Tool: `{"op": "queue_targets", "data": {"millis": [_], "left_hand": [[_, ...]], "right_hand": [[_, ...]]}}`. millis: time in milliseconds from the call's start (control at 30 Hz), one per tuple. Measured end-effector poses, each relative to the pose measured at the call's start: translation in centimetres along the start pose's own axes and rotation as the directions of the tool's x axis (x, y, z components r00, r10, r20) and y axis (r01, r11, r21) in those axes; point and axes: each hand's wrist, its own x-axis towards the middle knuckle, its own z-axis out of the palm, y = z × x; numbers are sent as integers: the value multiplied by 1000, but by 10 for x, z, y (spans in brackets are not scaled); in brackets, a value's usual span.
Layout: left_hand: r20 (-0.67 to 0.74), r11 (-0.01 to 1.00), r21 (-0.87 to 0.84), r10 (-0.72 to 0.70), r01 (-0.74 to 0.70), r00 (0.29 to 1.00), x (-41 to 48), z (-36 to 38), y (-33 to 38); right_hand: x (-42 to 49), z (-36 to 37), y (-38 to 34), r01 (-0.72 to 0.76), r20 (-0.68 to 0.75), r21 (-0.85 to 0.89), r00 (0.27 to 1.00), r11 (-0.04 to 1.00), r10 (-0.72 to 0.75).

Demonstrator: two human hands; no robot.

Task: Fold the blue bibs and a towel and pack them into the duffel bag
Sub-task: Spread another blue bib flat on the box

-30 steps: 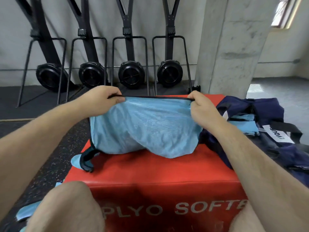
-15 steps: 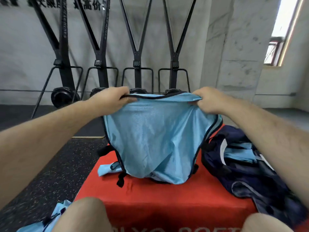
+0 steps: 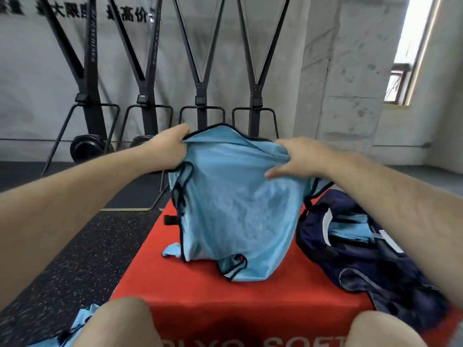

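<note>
A light blue mesh bib (image 3: 233,204) with black trim hangs above the red plyo box (image 3: 200,291), its lower end resting on the box top. My left hand (image 3: 167,149) grips its upper left edge. My right hand (image 3: 300,156) holds the upper right edge, fingers spread over the cloth. The navy duffel bag (image 3: 375,266) lies open on the box's right side, with folded blue bibs (image 3: 348,229) showing inside. Another blue bib (image 3: 82,321) lies on the floor at the lower left. No towel is in view.
My knees (image 3: 120,324) sit against the box's near side. Black speckled rubber floor (image 3: 70,246) lies to the left. Several black exercise machines (image 3: 200,103) stand against the far wall, and a concrete pillar (image 3: 348,71) rises behind the bag.
Both hands have raised the bib higher and drawn closer together, so it hangs narrower and longer. The view has tilted up.
</note>
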Motion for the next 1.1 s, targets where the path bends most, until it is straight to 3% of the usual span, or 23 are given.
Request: {"op": "queue_targets", "data": {"millis": [100,200,300,367,467,633,700,833,933,1033,1100], "left_hand": [[19,997,31,69,-69,997,-3,2,3],[127,953,238,160,-187,979,-6,-6,3],[232,882,412,143,-230,962,-1,-6,-3],[227,865,458,108,-204,968,0,-5,-6],[189,906,397,76,-147,979,-8,-7,-4],[204,938,289,136,-192,970,-7,-4,-10],[229,937,286,139,-203,964,-5,-6,-11],[203,918,336,149,-212,968,-2,-10,-26],[162,930,272,209,-247,964,-9,-15,-29],[168,930,260,221,-260,961,-15,-15,-30],[160,935,283,174,-214,972,-16,-15,-32]], "right_hand": [[4,3,7,24,-8,-78,1000,997,-25],[5,1,9,35,-20,-73,999,997,-36],[1,-2,4,-20,-61,34,998,999,22],[1,0,2,-30,-86,143,995,989,42],[-2,3,-1,33,-126,188,992,982,-10],[-3,6,2,32,-35,-165,999,986,-38],[0,8,5,24,0,-211,1000,977,-25],[-6,7,7,-52,19,-111,998,992,55],[-9,8,9,-80,-3,-9,997,997,80],[-12,9,14,-23,-13,135,1000,991,25],[-17,8,15,21,-18,134,1000,991,-18]]}}
